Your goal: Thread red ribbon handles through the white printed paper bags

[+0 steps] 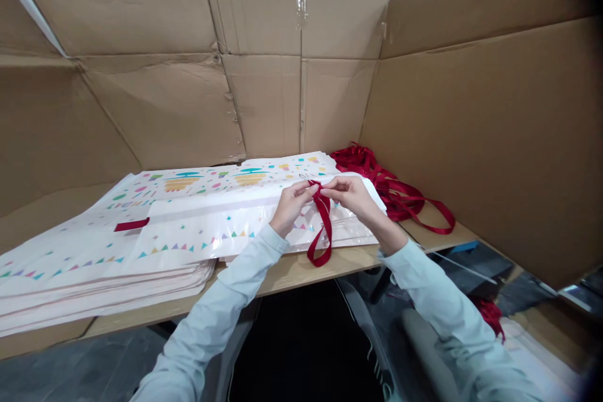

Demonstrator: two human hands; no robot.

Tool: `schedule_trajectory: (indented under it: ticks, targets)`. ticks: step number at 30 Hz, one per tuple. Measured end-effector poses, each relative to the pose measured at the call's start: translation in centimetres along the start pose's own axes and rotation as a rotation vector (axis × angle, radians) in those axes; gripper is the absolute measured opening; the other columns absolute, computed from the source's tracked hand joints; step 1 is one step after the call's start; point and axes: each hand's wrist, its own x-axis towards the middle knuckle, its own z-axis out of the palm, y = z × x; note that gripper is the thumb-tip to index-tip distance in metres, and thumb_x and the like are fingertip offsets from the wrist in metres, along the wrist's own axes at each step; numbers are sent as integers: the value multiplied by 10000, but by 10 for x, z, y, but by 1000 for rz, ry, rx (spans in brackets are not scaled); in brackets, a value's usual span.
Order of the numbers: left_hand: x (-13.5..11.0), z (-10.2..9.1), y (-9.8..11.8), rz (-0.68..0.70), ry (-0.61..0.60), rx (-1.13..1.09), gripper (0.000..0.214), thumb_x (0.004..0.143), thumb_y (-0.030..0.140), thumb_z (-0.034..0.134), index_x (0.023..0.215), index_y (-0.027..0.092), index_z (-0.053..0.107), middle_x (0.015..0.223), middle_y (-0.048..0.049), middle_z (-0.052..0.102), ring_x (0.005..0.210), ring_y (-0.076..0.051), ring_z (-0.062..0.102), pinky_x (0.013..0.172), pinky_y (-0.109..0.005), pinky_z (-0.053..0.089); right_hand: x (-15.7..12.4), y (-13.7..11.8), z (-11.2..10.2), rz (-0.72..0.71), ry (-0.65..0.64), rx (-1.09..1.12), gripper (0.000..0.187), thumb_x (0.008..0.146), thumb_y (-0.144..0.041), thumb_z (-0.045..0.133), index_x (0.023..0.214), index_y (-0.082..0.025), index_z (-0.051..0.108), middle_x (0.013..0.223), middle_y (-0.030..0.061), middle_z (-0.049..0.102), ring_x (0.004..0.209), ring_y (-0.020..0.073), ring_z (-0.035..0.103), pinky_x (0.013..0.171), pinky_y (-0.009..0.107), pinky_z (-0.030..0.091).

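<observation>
red ribbon [326, 226]: above table's [282, 277] near edge, long axis dropping from pinch, looped end pointing down toward wearer | left hand [291, 206], right hand [352, 196]: both pinching its top | printed white sheets [188, 220] behind | ribbon heap [377, 181]: far right corner

Left hand [291, 206] near right hand [352, 196], both with fingers [335, 183] pinched
</observation>
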Motion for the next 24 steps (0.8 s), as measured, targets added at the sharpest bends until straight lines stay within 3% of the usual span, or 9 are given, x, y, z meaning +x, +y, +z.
schedule_trajectory:
  ticks: [4,6,8,15,24]
  targets:
    - [-6,-15,-4,265,49,831,260,843,298,588,1006,148,723,1290,-158,558,1235,-318,462,1072,-492,300,18,-6,-29,134,-106,-213,167,629,-274,710,667,-121,654,545,0,562,495,82,457,476,220,325]
    - [-15,-22,-12,314,64,1163,361,878,316,543,1179,153,656,1392,-170,474,1321,-363,364,1104,-589,161,25,-10,-40,210,-203,-414,96,619,-209,700,648,-120,679,483,-11,526,464,81,430,456,222,299]
    - [-24,-29,-20,312,73,1351,447,915,364,479,1317,182,555,1441,-162,421,1355,-383,311,1085,-646,110,31,-14,-45,257,-282,-570,51,621,-171,692,645,-127,699,452,-14,512,458,87,434,455,225,302]
    - [-32,-42,-29,309,56,1512,506,951,438,364,1401,229,462,1465,-135,398,1360,-355,322,1082,-604,174,46,-19,-31,335,-326,-731,51,656,-162,702,694,-149,733,427,-22,481,436,83,413,431,224,280]
    - [-34,-47,-36,348,73,1499,510,952,434,373,1406,219,457,1452,-123,419,1356,-357,330,1100,-591,135,65,-4,-30,441,-436,-558,59,590,-110,716,643,-134,723,454,-18,514,423,62,392,405,207,247]
